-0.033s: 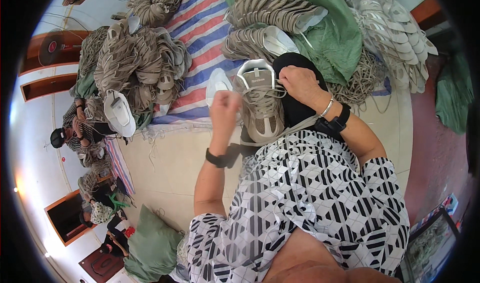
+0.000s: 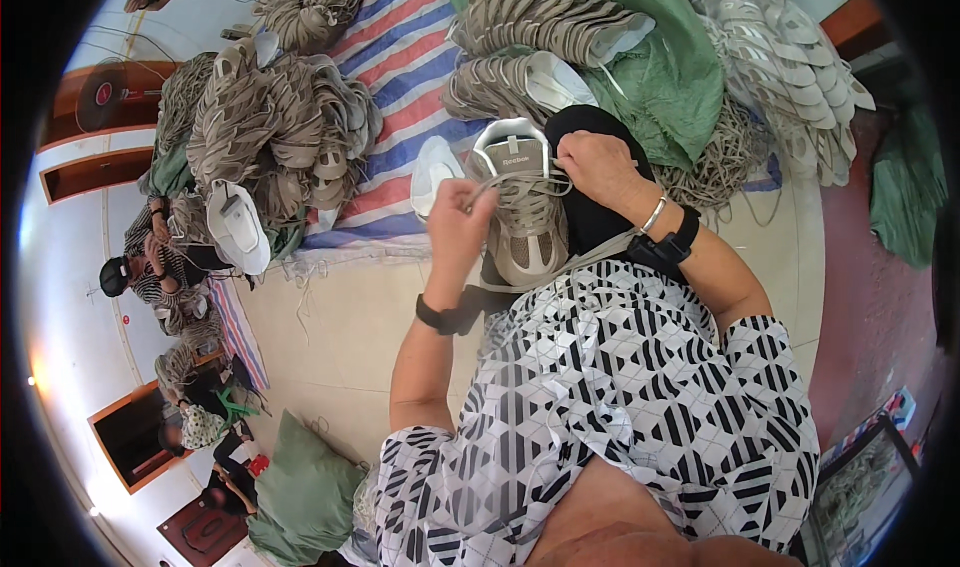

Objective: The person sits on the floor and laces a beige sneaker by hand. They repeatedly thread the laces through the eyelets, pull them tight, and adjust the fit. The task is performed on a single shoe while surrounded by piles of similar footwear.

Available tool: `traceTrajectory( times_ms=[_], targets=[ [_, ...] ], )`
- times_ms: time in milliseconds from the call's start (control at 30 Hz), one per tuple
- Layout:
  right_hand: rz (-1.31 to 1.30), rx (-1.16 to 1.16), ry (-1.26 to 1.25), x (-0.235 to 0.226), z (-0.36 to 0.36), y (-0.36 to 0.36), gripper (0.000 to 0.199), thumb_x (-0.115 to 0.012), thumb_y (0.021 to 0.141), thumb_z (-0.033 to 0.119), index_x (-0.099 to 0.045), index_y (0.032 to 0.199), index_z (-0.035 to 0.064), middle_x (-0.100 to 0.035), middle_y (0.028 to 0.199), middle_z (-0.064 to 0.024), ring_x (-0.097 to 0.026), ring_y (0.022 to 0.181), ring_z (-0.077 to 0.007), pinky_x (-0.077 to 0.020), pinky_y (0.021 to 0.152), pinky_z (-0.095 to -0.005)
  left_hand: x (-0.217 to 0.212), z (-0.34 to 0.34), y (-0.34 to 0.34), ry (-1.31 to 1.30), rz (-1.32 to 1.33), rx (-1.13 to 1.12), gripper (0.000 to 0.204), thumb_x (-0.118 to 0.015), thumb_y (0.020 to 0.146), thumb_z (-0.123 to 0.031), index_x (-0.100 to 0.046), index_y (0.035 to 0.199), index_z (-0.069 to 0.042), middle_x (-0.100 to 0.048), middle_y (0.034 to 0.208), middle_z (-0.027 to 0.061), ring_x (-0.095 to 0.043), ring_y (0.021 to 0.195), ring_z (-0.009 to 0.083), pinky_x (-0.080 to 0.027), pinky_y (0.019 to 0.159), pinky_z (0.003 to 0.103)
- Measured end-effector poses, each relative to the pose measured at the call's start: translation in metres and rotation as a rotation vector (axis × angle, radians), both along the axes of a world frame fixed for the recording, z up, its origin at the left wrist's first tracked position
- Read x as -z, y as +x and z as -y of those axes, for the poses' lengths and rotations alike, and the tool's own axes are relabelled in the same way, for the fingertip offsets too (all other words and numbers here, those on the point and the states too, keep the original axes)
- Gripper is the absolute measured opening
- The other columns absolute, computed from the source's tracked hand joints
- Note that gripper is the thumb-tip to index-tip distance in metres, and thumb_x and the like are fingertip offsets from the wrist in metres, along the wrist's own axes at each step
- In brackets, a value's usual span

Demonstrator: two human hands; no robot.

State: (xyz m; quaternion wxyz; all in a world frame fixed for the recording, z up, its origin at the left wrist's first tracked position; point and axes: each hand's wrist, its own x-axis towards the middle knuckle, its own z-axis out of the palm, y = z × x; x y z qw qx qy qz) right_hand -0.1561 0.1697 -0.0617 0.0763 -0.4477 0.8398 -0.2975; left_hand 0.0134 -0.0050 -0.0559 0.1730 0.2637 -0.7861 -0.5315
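Taupe shoe upper with mesh toe and white-lined collar (image 2: 520,229): located on the lap, toe toward the body, beside a black-clad leg (image 2: 598,207). Left hand (image 2: 460,225): fingers curled, pinching the beige lace (image 2: 522,177). Right hand (image 2: 603,170): fingertips gripping the upper's eyelet edge; whether lace is also held cannot be told. Expected handling: light, pliable, not slippery; grasp at the eyelet edge. Beyond: red-white-blue striped sheet (image 2: 400,79).

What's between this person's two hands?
In the head view, the beige shoe with its lace lies between the left hand and the right hand.
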Motion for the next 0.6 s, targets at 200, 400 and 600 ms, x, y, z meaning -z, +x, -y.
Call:
traceTrajectory(
  times_ms=[200, 400, 600],
  targets=[
    [-0.016, -0.093, 0.119, -0.004, 0.004, -0.001, 0.012, -0.06, 0.081, 0.013, -0.061, 0.077, 0.0017, -0.062, 0.077, -0.0169, -0.062, 0.075, -0.0351, -0.0486, 0.068, -0.0444, -0.007, -0.007, -0.001, -0.037, 0.05, 0.059, 0.017, -0.063, 0.083, -0.004, -0.052, 0.097, -0.001, -0.057, 0.072, 0.0012, -0.052, 0.064, 0.007, -0.043, 0.057, 0.022],
    [0.173, -0.058, 0.119, -0.011, 0.011, -0.008, 0.012, -0.06, 0.078, 0.01, -0.063, 0.074, -0.0012, -0.062, 0.071, -0.0206, -0.063, 0.079, -0.0376, -0.0508, 0.07, -0.0456, -0.006, 0.031, 0.025, 0.416, -0.017, -0.069, 0.016, -0.052, 0.094, -0.014, -0.056, 0.105, -0.004, -0.052, 0.072, -0.0034, -0.045, 0.061, 0.003, -0.035, 0.053, 0.019],
    [-0.259, -0.242, -0.032, 0.012, 0.006, -0.005, 0.006, -0.061, 0.078, 0.009, -0.057, 0.082, 0.0057, -0.058, 0.079, -0.0094, -0.061, 0.072, -0.0278, -0.0498, 0.061, -0.0389, -0.033, 0.046, 0.022, 0.15, -0.063, -0.134, 0.024, -0.045, 0.099, -0.023, -0.057, 0.107, -0.003, -0.045, 0.068, -0.0052, -0.04, 0.059, 0.0035, -0.033, 0.052, 0.021]
  ],
)
